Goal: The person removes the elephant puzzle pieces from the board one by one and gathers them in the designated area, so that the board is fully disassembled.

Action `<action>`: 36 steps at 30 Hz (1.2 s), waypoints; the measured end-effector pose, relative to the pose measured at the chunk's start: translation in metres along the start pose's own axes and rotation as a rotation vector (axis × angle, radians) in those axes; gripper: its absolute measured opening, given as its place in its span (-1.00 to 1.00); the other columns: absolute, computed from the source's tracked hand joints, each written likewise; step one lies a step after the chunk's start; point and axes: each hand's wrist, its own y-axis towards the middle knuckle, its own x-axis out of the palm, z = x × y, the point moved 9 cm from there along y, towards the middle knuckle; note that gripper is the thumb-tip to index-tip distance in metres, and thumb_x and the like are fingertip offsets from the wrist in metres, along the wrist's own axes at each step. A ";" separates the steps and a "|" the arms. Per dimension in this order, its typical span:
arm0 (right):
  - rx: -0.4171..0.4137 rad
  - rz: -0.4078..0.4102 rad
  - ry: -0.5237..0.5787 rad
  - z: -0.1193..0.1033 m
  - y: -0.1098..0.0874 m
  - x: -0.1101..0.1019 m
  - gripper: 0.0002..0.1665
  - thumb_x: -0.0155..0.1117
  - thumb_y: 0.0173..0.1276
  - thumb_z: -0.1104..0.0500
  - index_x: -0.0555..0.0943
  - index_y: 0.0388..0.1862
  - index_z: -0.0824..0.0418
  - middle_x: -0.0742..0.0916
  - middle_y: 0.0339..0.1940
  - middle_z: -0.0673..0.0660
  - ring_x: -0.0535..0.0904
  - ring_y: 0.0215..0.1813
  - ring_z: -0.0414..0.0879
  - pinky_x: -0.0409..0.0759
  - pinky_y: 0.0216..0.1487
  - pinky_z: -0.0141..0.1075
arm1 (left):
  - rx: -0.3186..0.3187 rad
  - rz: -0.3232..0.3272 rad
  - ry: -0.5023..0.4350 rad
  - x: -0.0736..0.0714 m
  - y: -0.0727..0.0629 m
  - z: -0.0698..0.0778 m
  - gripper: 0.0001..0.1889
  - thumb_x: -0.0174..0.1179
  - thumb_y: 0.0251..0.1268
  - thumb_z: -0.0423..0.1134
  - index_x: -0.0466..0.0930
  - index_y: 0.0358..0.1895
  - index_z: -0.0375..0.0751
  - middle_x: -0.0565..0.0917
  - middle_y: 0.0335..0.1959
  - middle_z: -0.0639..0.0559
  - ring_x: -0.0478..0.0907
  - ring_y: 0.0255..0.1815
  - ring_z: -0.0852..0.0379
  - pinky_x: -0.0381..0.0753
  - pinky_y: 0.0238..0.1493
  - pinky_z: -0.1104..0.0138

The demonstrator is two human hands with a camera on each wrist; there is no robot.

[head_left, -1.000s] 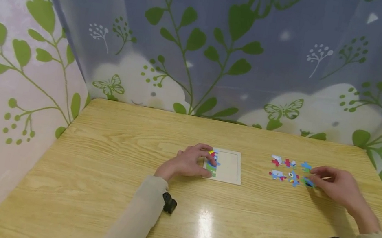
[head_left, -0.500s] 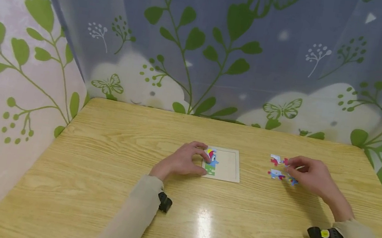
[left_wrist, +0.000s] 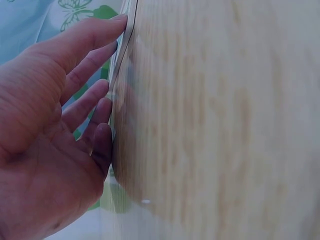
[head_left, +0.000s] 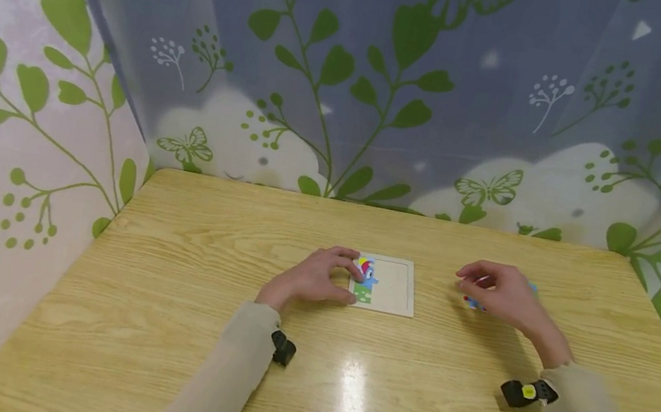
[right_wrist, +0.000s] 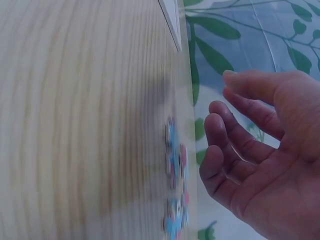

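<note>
My left hand (head_left: 313,276) rests at the left edge of a pale wooden puzzle board (head_left: 396,288), thumb at its lower corner, other fingers spread over the left side. Fitted pieces (head_left: 363,289) with blue, red, yellow and green print fill the board's left strip; its right part is bare. My right hand (head_left: 506,296) hovers right of the board over the loose jigsaw pieces (head_left: 473,303), hiding most of them. In the right wrist view, its thumb and fingers are loosely bent and apart, with nothing between them; several pieces (right_wrist: 173,220) lie on the table below.
The wood-grain table (head_left: 224,233) runs back to a leaf-patterned curtain (head_left: 349,81), which also hangs along both sides. Black wrist cameras (head_left: 282,348) are strapped over the beige sleeves (head_left: 223,368). A bright light reflection lies on the table in front of the board.
My right hand has moved left across the loose pieces, from the rightmost ones to beyond the left ones, covering different pieces along the way. The left hand has stayed on the board.
</note>
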 end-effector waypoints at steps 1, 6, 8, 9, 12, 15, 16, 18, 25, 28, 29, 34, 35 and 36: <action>-0.007 -0.003 0.003 -0.003 0.001 0.002 -0.67 0.28 0.50 0.07 0.69 0.07 0.26 0.77 -0.10 0.20 0.69 -0.16 -0.08 0.63 -0.32 -0.30 | 0.002 -0.001 0.000 0.000 0.000 0.000 -0.73 0.41 0.30 -0.14 0.73 0.04 -0.02 0.29 0.60 0.01 0.02 0.67 -0.24 -0.05 0.64 -0.15; -0.027 -0.023 0.033 -0.012 0.008 0.012 -0.69 0.28 0.50 0.09 0.69 0.07 0.27 0.76 -0.09 0.22 0.69 -0.13 -0.02 0.62 -0.30 -0.29 | 0.009 -0.002 -0.001 0.001 0.000 0.001 -0.73 0.41 0.30 -0.14 0.73 0.04 -0.03 0.29 0.60 0.01 0.02 0.67 -0.23 -0.07 0.64 -0.14; -0.032 -0.029 0.040 -0.015 0.011 0.016 -0.70 0.29 0.50 0.10 0.69 0.06 0.26 0.76 -0.09 0.21 0.69 -0.13 -0.02 0.62 -0.28 -0.28 | 0.010 -0.002 0.002 0.001 0.001 0.001 -0.72 0.41 0.30 -0.14 0.73 0.04 -0.03 0.29 0.60 0.01 0.03 0.67 -0.23 -0.06 0.64 -0.14; -0.034 -0.030 0.041 -0.017 0.013 0.018 -0.71 0.29 0.49 0.10 0.69 0.05 0.26 0.76 -0.10 0.20 0.69 -0.13 -0.02 0.62 -0.28 -0.28 | 0.011 -0.001 0.003 0.001 0.001 0.001 -0.72 0.41 0.30 -0.14 0.73 0.04 -0.03 0.29 0.60 0.01 0.03 0.67 -0.23 -0.06 0.64 -0.14; -0.036 -0.038 0.036 -0.021 0.017 0.025 -0.73 0.30 0.48 0.11 0.70 0.03 0.24 0.76 -0.12 0.18 0.68 -0.14 -0.04 0.61 -0.26 -0.28 | 0.011 0.001 0.005 0.000 0.001 0.000 -0.72 0.41 0.30 -0.15 0.73 0.04 -0.03 0.30 0.60 0.02 0.04 0.67 -0.23 -0.06 0.64 -0.13; -0.036 -0.045 0.039 -0.025 0.021 0.031 -0.74 0.30 0.48 0.10 0.71 0.02 0.22 0.77 -0.13 0.16 0.68 -0.14 -0.04 0.61 -0.25 -0.28 | 0.008 0.002 0.007 0.000 0.001 0.000 -0.72 0.41 0.30 -0.15 0.73 0.04 -0.03 0.30 0.60 0.02 0.04 0.67 -0.22 -0.07 0.64 -0.13; -0.042 -0.046 0.039 -0.027 0.023 0.033 -0.74 0.30 0.48 0.10 0.71 0.02 0.21 0.77 -0.13 0.16 0.68 -0.14 -0.05 0.60 -0.25 -0.28 | 0.006 0.002 0.005 0.000 0.001 -0.001 -0.73 0.41 0.29 -0.15 0.74 0.04 -0.03 0.30 0.60 0.03 0.04 0.67 -0.22 -0.07 0.64 -0.13; -0.052 -0.051 0.047 -0.031 0.026 0.038 -0.75 0.30 0.48 0.10 0.71 0.01 0.21 0.76 -0.14 0.15 0.67 -0.14 -0.05 0.60 -0.24 -0.28 | 0.001 0.002 0.007 0.000 0.001 -0.001 -0.72 0.42 0.29 -0.14 0.74 0.04 -0.02 0.29 0.60 0.04 0.03 0.67 -0.21 -0.07 0.65 -0.13; -0.075 -0.063 0.069 -0.043 0.037 0.052 -0.76 0.31 0.48 0.09 0.71 -0.01 0.19 0.76 -0.16 0.13 0.66 -0.16 -0.07 0.59 -0.20 -0.25 | -0.031 0.002 0.014 0.001 0.002 -0.003 -0.74 0.43 0.27 -0.13 0.73 0.00 0.04 0.30 0.60 0.10 0.02 0.68 -0.19 -0.04 0.65 -0.10; -0.084 -0.063 0.067 -0.048 0.042 0.057 -0.77 0.32 0.46 0.09 0.72 -0.03 0.18 0.76 -0.17 0.12 0.67 -0.16 -0.07 0.60 -0.17 -0.24 | -0.038 0.007 0.021 0.000 0.003 -0.003 -0.75 0.45 0.25 -0.13 0.74 -0.02 0.04 0.32 0.59 0.11 0.06 0.67 -0.18 -0.01 0.64 -0.09; -0.084 -0.063 0.066 -0.050 0.044 0.059 -0.78 0.33 0.46 0.10 0.72 -0.04 0.18 0.76 -0.18 0.12 0.67 -0.16 -0.07 0.59 -0.16 -0.23 | -0.040 0.010 0.025 0.000 0.003 -0.004 -0.75 0.45 0.25 -0.12 0.74 -0.02 0.04 0.32 0.58 0.11 0.07 0.66 -0.17 0.00 0.64 -0.08; -0.093 -0.072 0.060 -0.058 0.051 0.067 -0.81 0.34 0.44 0.13 0.73 -0.07 0.18 0.77 -0.21 0.12 0.66 -0.18 -0.08 0.58 -0.14 -0.23 | -0.050 0.017 0.028 -0.001 0.003 -0.004 -0.75 0.45 0.24 -0.11 0.74 -0.04 0.05 0.33 0.58 0.13 0.08 0.66 -0.15 0.02 0.64 -0.08; -0.097 -0.076 0.057 -0.060 0.053 0.069 -0.82 0.34 0.44 0.14 0.73 -0.07 0.18 0.76 -0.22 0.11 0.66 -0.19 -0.08 0.58 -0.15 -0.23 | -0.052 0.016 0.030 -0.001 0.003 -0.004 -0.76 0.45 0.24 -0.10 0.74 -0.04 0.06 0.33 0.58 0.13 0.08 0.66 -0.14 0.02 0.64 -0.07; -0.101 -0.081 0.055 -0.062 0.054 0.070 -0.83 0.33 0.44 0.15 0.73 -0.08 0.18 0.76 -0.22 0.11 0.65 -0.20 -0.09 0.58 -0.15 -0.23 | -0.054 0.016 0.030 -0.001 0.003 -0.004 -0.76 0.45 0.24 -0.10 0.74 -0.04 0.06 0.32 0.58 0.14 0.08 0.66 -0.13 0.03 0.64 -0.07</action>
